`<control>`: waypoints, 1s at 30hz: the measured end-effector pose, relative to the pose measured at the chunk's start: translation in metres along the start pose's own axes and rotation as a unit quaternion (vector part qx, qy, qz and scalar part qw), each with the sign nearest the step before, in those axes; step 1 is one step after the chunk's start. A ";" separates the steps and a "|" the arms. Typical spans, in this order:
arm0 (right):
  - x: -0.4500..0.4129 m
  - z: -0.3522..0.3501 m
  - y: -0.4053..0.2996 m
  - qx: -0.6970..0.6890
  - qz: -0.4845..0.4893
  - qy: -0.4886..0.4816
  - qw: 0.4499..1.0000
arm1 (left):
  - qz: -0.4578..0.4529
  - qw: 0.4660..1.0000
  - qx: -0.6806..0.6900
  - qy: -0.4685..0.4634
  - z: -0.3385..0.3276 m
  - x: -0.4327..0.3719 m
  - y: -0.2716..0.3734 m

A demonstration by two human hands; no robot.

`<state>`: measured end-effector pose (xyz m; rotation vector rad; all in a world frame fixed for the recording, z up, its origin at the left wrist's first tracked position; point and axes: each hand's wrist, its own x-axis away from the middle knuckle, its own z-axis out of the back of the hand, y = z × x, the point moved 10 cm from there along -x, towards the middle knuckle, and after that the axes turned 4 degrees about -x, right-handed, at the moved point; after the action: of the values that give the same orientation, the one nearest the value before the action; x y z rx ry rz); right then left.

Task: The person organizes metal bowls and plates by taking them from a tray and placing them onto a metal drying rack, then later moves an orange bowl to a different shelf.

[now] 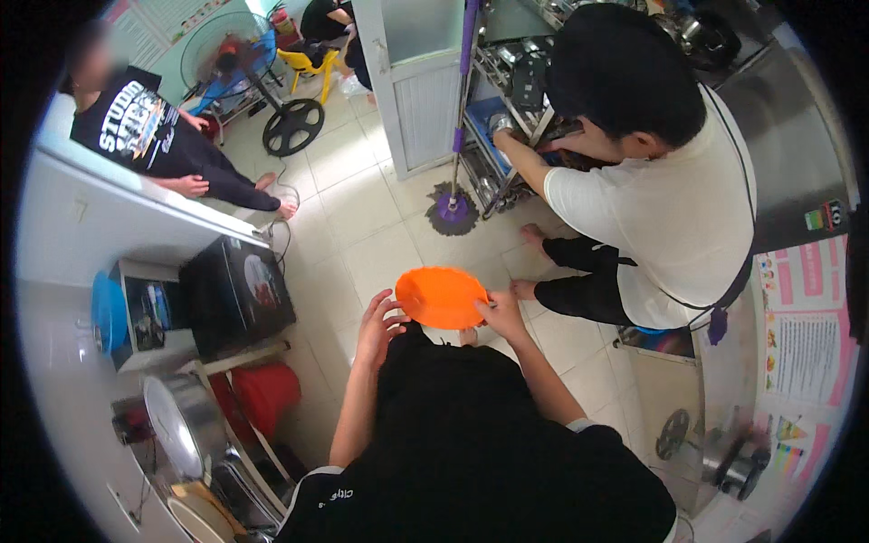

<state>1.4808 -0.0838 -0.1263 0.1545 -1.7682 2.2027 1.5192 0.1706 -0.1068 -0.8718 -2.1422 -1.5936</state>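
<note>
An orange plastic basin [441, 297] with a scalloped rim is held in front of my body, above the tiled floor. My right hand [502, 315] grips its right edge, thumb on the inner side and the other fingers largely hidden beneath. At the left edge is my left hand [381, 326], fingers spread and curved close to the rim; whether the fingertips touch it is hard to tell. No contents show inside the basin.
A person in a white shirt [665, 210] bends over a metal rack [499, 153] at right. A purple-handled mop [451, 207] stands ahead. Another person [146, 129] stands beyond the left partition. A black appliance [237, 292], red bin [265, 397] and large metal pot [183, 421] line the left.
</note>
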 end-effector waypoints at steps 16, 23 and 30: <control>-0.026 -0.061 -0.143 0.151 0.148 0.111 0.971 | 0.150 0.962 0.076 -0.214 0.031 -0.132 0.053; -0.042 -0.047 -0.036 -0.188 -0.068 0.154 0.968 | 0.161 0.950 0.157 -0.218 0.034 -0.138 0.054; -0.018 -0.052 -0.026 -0.422 -0.219 0.141 0.868 | 0.153 0.890 0.117 -0.413 -0.039 -0.118 0.073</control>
<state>1.5115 -0.0320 -0.1189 0.0185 -2.0793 0.9573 1.6520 0.1153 -0.1099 -1.9353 -2.4424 -0.8341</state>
